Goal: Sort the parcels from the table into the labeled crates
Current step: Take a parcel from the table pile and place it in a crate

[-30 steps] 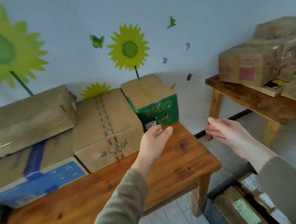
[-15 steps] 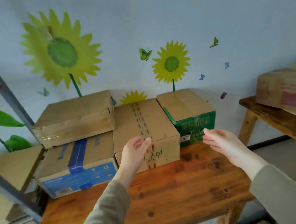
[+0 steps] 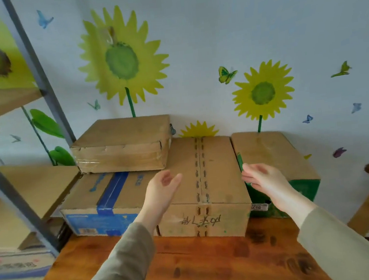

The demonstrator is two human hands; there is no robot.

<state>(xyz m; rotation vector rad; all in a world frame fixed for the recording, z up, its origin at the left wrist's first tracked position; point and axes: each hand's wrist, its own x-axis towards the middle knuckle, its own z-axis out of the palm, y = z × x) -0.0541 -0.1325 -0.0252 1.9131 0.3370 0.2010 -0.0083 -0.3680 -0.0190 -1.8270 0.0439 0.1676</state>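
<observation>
Head view: left hand (image 3: 163, 187) and right hand (image 3: 264, 180) flank rectangular cardboard parcel (image 3: 216, 170)

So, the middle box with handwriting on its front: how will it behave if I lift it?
The middle box will probably stay stiff: its walls look square and its top seam is closed. Flat on the table, it should not tip or roll. Pulling it out may drag the green box close beside it.

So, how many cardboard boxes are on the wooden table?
4. A flat brown cardboard box lies on a blue-taped cardboard box at the left; a brown cardboard box with handwriting stands in the middle; a green-sided cardboard box is at the right. Others may hide behind them.
</observation>
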